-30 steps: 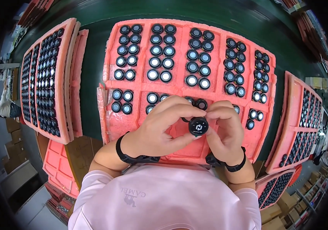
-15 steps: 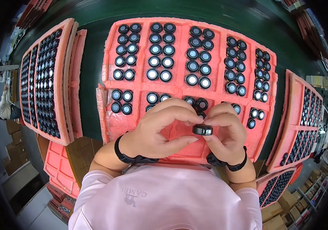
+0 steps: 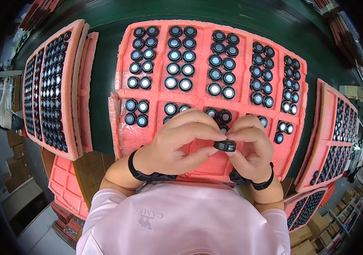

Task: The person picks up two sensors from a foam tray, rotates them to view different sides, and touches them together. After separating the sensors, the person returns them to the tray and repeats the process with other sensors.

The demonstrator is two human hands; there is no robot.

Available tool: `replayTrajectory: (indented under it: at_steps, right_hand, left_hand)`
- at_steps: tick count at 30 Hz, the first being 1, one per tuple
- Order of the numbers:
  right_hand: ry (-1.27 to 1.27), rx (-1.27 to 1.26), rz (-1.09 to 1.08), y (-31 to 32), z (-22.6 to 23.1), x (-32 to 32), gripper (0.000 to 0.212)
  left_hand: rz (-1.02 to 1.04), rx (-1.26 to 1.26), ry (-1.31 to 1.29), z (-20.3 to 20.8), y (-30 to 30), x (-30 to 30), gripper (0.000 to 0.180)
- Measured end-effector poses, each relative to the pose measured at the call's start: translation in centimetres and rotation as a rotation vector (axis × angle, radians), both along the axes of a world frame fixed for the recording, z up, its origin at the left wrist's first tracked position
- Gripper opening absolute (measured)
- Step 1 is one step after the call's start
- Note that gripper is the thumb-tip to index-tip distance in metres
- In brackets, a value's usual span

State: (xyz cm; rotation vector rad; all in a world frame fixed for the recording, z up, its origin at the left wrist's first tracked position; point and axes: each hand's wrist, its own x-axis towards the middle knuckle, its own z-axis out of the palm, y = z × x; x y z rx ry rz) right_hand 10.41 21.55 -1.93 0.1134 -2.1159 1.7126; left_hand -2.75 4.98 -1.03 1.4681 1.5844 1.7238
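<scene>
Evidently, left hand (image 3: 177, 142) and right hand (image 3: 251, 151) each have their grip pinched on a small black disc (image 3: 224, 146), above the six o'clock side of a pink tray (image 3: 285, 148). It looks light, stiff and smooth, best held by its rim. Dividers (image 3: 198, 101) and seated discs (image 3: 214, 89) crowd ten to two o'clock; bare foam (image 3: 196, 171) shows at seven.

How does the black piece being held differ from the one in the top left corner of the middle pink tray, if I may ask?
The held piece is raised in the right hand, beside the left hand's fingertips; the corner piece rests in the pink tray.
The held piece shows mainly its side; the corner piece shows its face with a grey disc.
Both are black.
</scene>
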Motion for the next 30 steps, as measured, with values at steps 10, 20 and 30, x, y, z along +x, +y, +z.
replayTrajectory:
  at_steps: [10,20,30]
  right_hand:
    - [0.021,0.031,-0.036,-0.1,0.0,0.0,0.023]
    - [0.034,0.257,-0.084,-0.3,0.4,0.0,0.031]
    - [0.030,0.309,-0.124,-0.4,0.2,-0.2,0.037]
  left_hand:
    - [0.000,-0.044,-0.026,-0.1,0.1,0.2,0.028]
    - [-0.117,-0.281,-0.395,-0.7,0.0,1.1,0.028]
    - [-0.170,-0.188,-0.538,-1.4,0.0,1.3,0.029]
